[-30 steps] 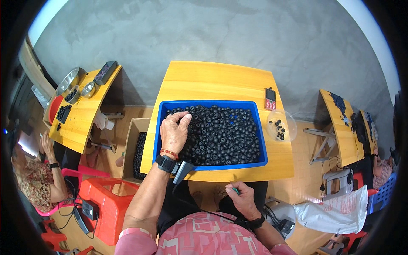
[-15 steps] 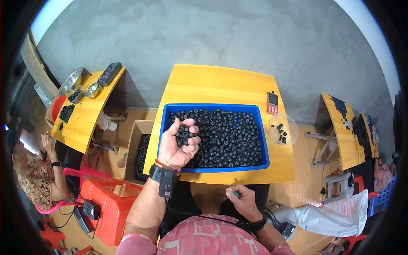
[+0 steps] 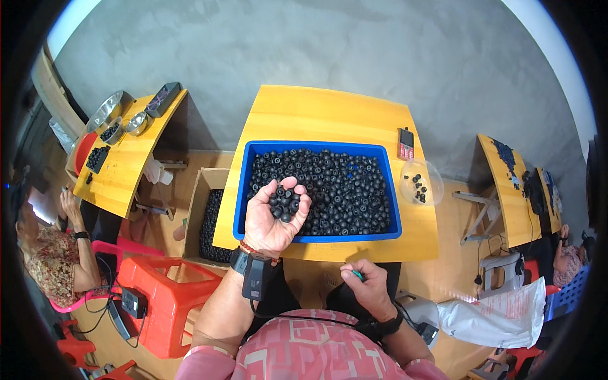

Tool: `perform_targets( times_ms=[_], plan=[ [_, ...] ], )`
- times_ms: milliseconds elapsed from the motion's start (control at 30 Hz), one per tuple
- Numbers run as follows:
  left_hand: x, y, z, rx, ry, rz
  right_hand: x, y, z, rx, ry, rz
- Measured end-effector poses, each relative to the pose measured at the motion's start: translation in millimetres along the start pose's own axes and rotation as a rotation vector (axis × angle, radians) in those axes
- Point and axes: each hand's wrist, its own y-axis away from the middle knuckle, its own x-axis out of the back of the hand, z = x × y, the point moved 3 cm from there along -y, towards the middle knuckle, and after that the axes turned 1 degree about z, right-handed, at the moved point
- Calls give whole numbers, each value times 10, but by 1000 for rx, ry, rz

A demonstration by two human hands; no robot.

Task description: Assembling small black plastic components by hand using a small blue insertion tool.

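Observation:
My left hand [image 3: 265, 229] is palm up over the near left part of a blue tray [image 3: 316, 239], fingers curled around a heap of small round black pieces with holes [image 3: 285, 204]. The tray is filled with many more of the same black pieces [image 3: 342, 202]. Just off the table's front edge, above my lap, my right hand [image 3: 370, 290] is closed. A small green object [image 3: 358, 275] shows between its thumb and fingers; most of it is hidden, so its kind is unclear.
Right of the tray lie a red-and-black keypad phone [image 3: 406, 144] and a clear round dish [image 3: 432, 180] with several black pieces. A cardboard box [image 3: 194, 212] of black pieces and an orange stool [image 3: 142, 275] stand left. People sit at both side tables.
My left hand has drawn a little toward the tray's near edge, its fingers slightly more opened around the black pieces. The view has tilted slightly, shifting the table upward.

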Motion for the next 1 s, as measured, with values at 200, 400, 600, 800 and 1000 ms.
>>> perform_targets(
  times_ms=[200,400,600,800,1000],
  plan=[
    [-44,315,-366,67,-24,60,40,-202,-317,93,-106,119],
    [137,559,-575,104,-18,143,-141,-337,-777,343,80,-37],
    [381,664,-602,84,-59,145,-308,-292,-820,488,470,-214],
    [517,739,-674,46,-94,169,-412,-246,-810,553,605,-261],
    [480,780,-660,62,-46,130,-424,-221,-761,544,550,-189]
  ],
)
